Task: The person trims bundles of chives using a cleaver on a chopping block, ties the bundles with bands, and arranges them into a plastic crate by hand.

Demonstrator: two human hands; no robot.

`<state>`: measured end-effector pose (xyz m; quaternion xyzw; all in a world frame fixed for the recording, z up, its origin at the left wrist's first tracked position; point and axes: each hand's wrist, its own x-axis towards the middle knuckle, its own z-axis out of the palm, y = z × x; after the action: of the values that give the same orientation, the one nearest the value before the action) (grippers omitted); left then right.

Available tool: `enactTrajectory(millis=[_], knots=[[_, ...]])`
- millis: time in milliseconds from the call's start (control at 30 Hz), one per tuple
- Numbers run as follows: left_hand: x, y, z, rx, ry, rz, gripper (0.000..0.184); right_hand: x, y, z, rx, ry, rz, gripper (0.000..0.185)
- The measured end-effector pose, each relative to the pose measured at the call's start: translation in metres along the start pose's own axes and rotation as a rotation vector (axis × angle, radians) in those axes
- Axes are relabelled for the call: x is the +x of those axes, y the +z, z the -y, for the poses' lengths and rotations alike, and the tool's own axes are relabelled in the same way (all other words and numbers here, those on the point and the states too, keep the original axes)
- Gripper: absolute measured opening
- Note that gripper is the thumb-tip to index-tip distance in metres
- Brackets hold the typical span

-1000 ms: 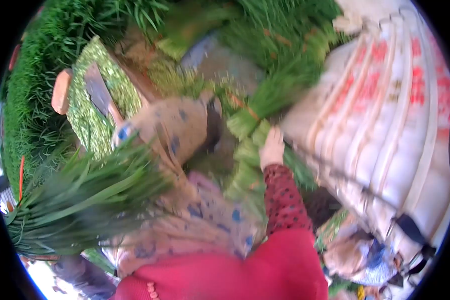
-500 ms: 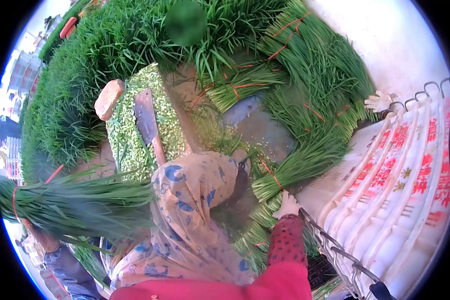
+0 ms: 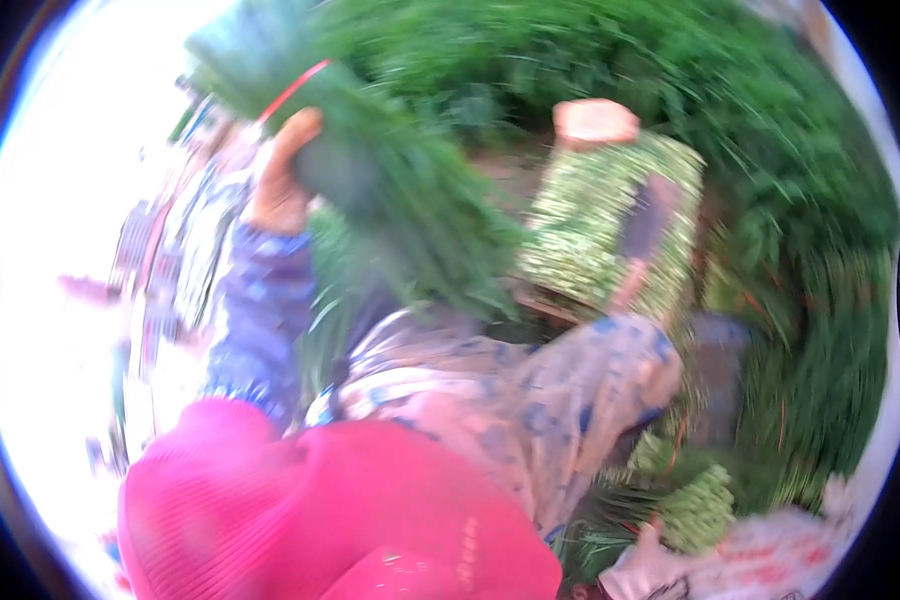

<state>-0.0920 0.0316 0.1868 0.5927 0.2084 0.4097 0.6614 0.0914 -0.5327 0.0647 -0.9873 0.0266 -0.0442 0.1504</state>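
Observation:
My left hand (image 3: 285,175), at the end of a blue sleeve, is raised at the upper left and closed around a large bundle of long green leaves (image 3: 400,190) with a red band. The leaves fan out to the right above my lap. Low on the right, my right hand (image 3: 645,562) is beside a pale green bundle of cut stem ends (image 3: 697,510); motion blur hides whether its fingers grip anything. A patterned, translucent cover (image 3: 560,400) lies over my legs.
A board heaped with chopped green pieces (image 3: 580,230) carries a broad-bladed knife (image 3: 650,215); a brick-like block (image 3: 595,122) lies at its top edge. Dense green leaves (image 3: 770,130) stand behind. More banded bundles (image 3: 820,360) are at the right, above a white sack with red print (image 3: 780,550).
The view has swung left and is blurred. My left hand has risen with its leaf bundle. The board, the bundles and my right hand now appear farther right in view.

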Motion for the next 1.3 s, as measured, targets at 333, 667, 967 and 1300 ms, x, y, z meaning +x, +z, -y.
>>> enactTrajectory(millis=[333,667,967,1300], knots=[[-0.063,-0.140,-0.157,0.575,0.421,-0.395,0.026,0.095,-0.059,0.220,1.087,-0.691,-0.386,0.076],[-0.173,-0.176,-0.241,0.960,-0.014,-0.551,0.031,-0.083,-0.057,0.448,1.715,-0.933,0.734,0.043],[-0.144,-0.223,-0.079,0.971,-0.603,-0.378,0.060,-0.232,0.143,0.496,1.347,-0.207,1.628,0.064],[-0.078,-0.280,0.145,0.562,-0.595,-0.298,0.053,-0.205,0.230,0.557,1.336,-0.050,1.380,0.073]])
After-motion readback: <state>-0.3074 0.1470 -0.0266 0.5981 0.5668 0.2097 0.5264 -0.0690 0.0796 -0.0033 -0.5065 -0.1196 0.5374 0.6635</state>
